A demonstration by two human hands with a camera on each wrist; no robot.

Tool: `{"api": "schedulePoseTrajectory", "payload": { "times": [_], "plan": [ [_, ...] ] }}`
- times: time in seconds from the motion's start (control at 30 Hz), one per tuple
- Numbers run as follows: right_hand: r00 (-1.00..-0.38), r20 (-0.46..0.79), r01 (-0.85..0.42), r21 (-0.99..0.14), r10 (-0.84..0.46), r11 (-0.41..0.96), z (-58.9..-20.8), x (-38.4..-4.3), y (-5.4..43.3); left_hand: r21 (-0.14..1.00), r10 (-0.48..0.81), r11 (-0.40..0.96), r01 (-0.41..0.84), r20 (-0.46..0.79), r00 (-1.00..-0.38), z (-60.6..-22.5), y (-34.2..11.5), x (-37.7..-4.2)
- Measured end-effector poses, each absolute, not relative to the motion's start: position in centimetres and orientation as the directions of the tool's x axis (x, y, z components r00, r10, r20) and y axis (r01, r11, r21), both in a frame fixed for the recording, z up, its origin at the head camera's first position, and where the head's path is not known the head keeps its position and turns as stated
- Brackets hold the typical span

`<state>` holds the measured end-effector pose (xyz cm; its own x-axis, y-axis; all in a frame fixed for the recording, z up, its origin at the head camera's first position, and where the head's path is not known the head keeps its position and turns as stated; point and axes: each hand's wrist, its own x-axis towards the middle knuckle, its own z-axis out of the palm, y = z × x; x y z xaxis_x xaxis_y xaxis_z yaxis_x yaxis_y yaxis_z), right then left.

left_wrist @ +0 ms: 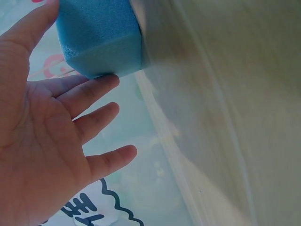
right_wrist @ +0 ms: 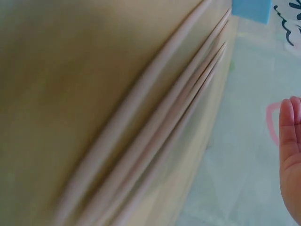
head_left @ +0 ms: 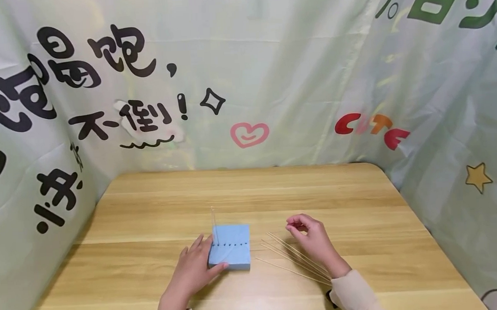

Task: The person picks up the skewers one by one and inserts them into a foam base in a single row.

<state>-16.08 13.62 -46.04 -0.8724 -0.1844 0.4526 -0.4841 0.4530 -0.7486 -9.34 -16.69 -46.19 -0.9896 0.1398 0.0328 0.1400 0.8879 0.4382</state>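
Observation:
My left hand [head_left: 191, 271] holds a blue foam block [head_left: 232, 257] at its left side. The thumb lies along the front edge and the fingers rest against the left and far side, the last two spread away from it. A row of small dark holes runs across the block's top. Two thin upright sticks [head_left: 214, 226] stand at the row's left end. To the right, my right hand [head_left: 312, 240] hovers with loosely bent fingers, thumb near the fingertips, nothing visible between them. Below it, several thin pale sticks [right_wrist: 141, 132] lie fanned out on the table, their near ends hidden by the sleeve.
A wood-grain table [head_left: 150, 205] carries everything. Behind it and along both sides hangs a pale green printed curtain [head_left: 279, 89]. A small dark object [head_left: 330, 299] shows beside the right sleeve.

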Motion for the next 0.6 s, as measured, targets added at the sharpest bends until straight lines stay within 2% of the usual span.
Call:
{"api": "schedulePoseTrajectory", "payload": {
  "times": [0.2, 0.43, 0.6],
  "plan": [
    [-0.911, 0.373, -0.409, -0.754, -0.177, 0.514, -46.2, -15.5, 15.6, 0.438, 0.137, 0.888, 0.139, 0.036, -0.99, -46.1, -16.7, -9.4],
    [-0.929, 0.325, -0.369, -0.768, -0.179, 0.524, -46.6, -15.0, 17.0, 0.431, 0.148, 0.891, 0.145, 0.026, -0.989, -46.2, -16.6, -9.4],
    [-0.948, 0.184, -0.305, -0.761, -0.26, 0.572, -46.7, -14.8, 17.5, 0.432, 0.145, 0.89, 0.145, 0.035, -0.989, -46.2, -16.6, -9.4]
  ]
}}
